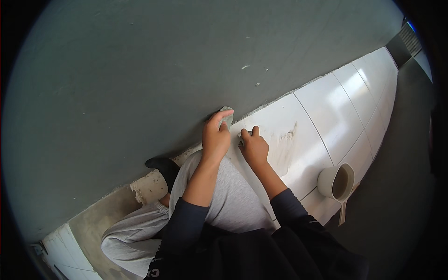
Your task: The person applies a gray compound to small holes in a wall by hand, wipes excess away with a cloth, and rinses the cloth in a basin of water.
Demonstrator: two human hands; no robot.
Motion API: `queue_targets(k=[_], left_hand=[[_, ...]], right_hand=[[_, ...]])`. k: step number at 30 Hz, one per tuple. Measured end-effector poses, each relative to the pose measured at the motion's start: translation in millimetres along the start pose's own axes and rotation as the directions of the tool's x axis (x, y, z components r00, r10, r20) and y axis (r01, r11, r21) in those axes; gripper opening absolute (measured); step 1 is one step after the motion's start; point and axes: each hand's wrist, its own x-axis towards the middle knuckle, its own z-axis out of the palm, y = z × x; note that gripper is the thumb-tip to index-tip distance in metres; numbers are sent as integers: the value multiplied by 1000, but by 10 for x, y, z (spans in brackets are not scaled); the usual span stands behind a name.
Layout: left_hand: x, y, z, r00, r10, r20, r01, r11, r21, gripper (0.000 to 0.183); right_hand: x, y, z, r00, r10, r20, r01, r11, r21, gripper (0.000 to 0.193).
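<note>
My left hand point(216, 137) is closed around a small grey-green piece point(227, 116), perhaps a folded scrap of cloth, at the foot of the grey wall point(154, 79). My right hand point(255, 148) is beside it, low over the white floor tiles point(308, 112), fingers curled on a small greyish thing point(243, 136) that they mostly hide. To the right of that hand, a brownish smear point(288, 137) marks the tile. A whitish water dipper point(329, 182) with a long handle stands farther right; its inside looks brownish.
My bent legs in light grey trousers point(238, 196) rest on the floor below my hands. A rough broken patch point(151, 188) and bare grey-brown floor point(100, 217) lie at the left. A rough joint runs along the wall's foot. The tiles end at a dark surface point(382, 200) on the right.
</note>
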Motion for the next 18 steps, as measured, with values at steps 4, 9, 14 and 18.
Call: queue_targets(k=[4, 9, 14, 18], left_hand=[[38, 32, 17, 999, 47, -8, -47, 999, 15, 33], [49, -59, -48, 998, 61, -15, -60, 997, 44, 34], [4, -73, -57, 1000, 11, -8, -11, 1000, 11, 33], [8, -27, 26, 996, -87, -3, 86, 991, -106, 32]], right_hand=[[473, 14, 53, 998, 46, -47, -46, 999, 1, 33], [-46, 57, -104, 996, 52, 72, -53, 999, 10, 41], [-719, 93, -199, 990, 79, 118, -79, 997, -8, 42], [-210, 134, -112, 998, 43, -45, -43, 999, -1, 37]])
